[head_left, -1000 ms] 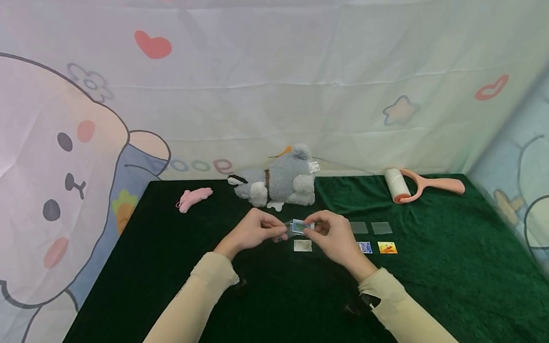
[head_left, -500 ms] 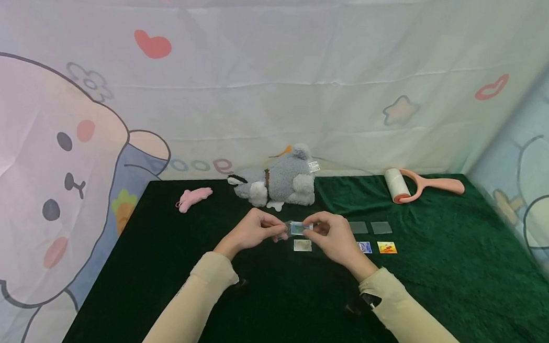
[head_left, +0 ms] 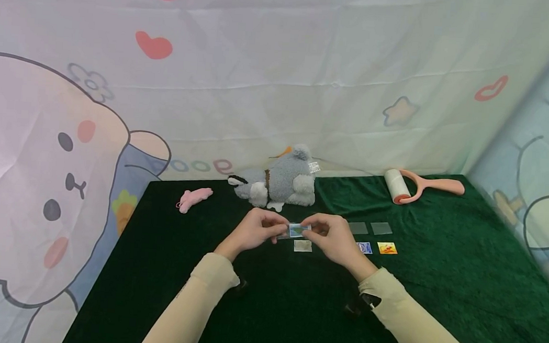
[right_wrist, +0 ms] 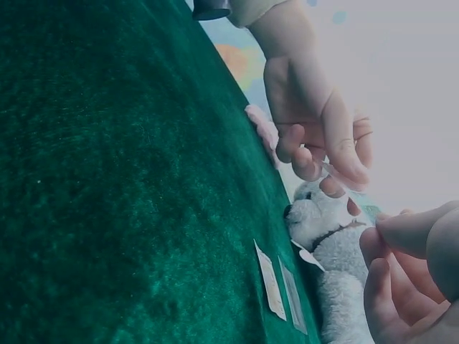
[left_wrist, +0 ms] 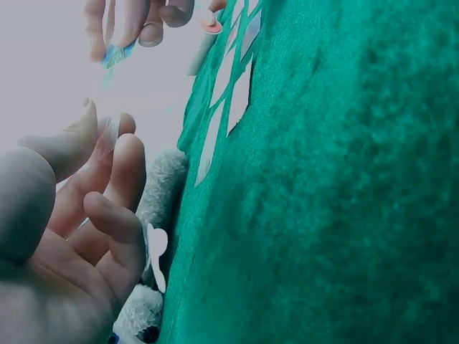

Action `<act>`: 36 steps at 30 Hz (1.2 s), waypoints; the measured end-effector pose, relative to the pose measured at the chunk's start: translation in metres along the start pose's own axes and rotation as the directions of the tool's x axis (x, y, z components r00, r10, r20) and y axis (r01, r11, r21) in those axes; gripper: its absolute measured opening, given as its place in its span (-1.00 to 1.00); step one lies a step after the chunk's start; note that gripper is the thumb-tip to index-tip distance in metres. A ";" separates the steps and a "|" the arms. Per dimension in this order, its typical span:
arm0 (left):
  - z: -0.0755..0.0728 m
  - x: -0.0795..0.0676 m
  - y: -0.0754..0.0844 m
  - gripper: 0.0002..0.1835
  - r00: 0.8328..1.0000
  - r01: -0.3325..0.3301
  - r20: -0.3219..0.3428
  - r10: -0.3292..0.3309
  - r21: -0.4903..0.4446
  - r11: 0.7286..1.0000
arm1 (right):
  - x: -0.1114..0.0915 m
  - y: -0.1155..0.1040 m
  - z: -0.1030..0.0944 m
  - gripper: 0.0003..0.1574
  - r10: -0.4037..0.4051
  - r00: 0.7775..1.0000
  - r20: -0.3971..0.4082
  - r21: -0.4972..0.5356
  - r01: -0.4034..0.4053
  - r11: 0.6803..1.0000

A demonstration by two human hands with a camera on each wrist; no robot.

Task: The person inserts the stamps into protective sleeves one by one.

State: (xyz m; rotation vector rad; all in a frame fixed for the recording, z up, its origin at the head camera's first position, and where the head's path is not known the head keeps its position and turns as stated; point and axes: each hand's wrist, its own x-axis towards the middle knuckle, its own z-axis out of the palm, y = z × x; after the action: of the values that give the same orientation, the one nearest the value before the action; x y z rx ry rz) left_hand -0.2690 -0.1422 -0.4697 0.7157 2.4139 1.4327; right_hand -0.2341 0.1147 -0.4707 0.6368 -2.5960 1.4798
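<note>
My left hand [head_left: 258,230] pinches a small clear plastic sleeve [left_wrist: 107,135] between thumb and fingers, above the dark green cloth. Facing it, my right hand [head_left: 333,239] pinches a small stamp [head_left: 298,230] with a blue-green picture and pale border. In the head view the stamp overlaps the sleeve between both sets of fingertips; how far it lies inside I cannot tell. Just in front, a pale stamp [head_left: 303,245] lies on the cloth. Beyond my right hand lie a blue stamp [head_left: 365,247], partly hidden by it, and a yellow-orange stamp [head_left: 387,247].
Two clear sleeves [head_left: 381,228] lie flat behind the coloured stamps. A grey plush toy [head_left: 285,182] lies on its side at the back. To its left is a pink plush toy [head_left: 194,199]; at the back right rests a lint roller [head_left: 398,186] with a pink handle.
The stamp and sleeve between my fingertips have tilted, and the stamp has shifted slightly left toward my left hand. Both hands keep their pinch; things on the cloth have stayed put.
</note>
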 end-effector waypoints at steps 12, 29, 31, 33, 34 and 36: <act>0.007 -0.003 0.009 -0.76 0.996 -0.046 -0.072 0.052 0.079 0.996 | 0.001 -0.001 -0.001 -0.88 0.013 1.000 -0.001 0.034 -0.013 0.999; 0.008 -0.009 0.020 -0.56 0.991 -0.096 -0.055 0.120 0.313 0.945 | 0.002 -0.001 -0.003 -0.87 0.012 1.000 0.027 0.036 -0.013 0.999; 0.008 -0.010 0.022 -0.53 0.993 -0.087 -0.046 0.110 0.349 0.933 | 0.002 -0.002 -0.002 -0.87 0.009 1.000 0.028 0.034 -0.010 0.999; 0.008 -0.010 0.022 -0.52 0.995 -0.070 -0.042 0.092 0.379 0.923 | 0.001 -0.002 -0.002 -0.87 0.010 0.999 0.033 0.035 -0.011 0.999; 0.008 -0.010 0.022 -0.52 0.995 -0.063 -0.042 0.086 0.392 0.918 | 0.001 -0.002 -0.002 -0.86 0.009 0.999 0.037 0.035 -0.010 0.999; 0.008 -0.010 0.023 -0.53 0.996 -0.054 -0.042 0.078 0.404 0.913 | 0.002 -0.002 -0.002 -0.86 0.007 0.999 0.048 0.043 -0.009 0.999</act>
State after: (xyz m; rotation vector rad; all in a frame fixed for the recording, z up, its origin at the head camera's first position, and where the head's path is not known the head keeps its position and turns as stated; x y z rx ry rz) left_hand -0.2507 -0.1321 -0.4543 0.8601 2.7917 0.9906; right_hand -0.2351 0.1150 -0.4681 0.6761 -2.6117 1.5450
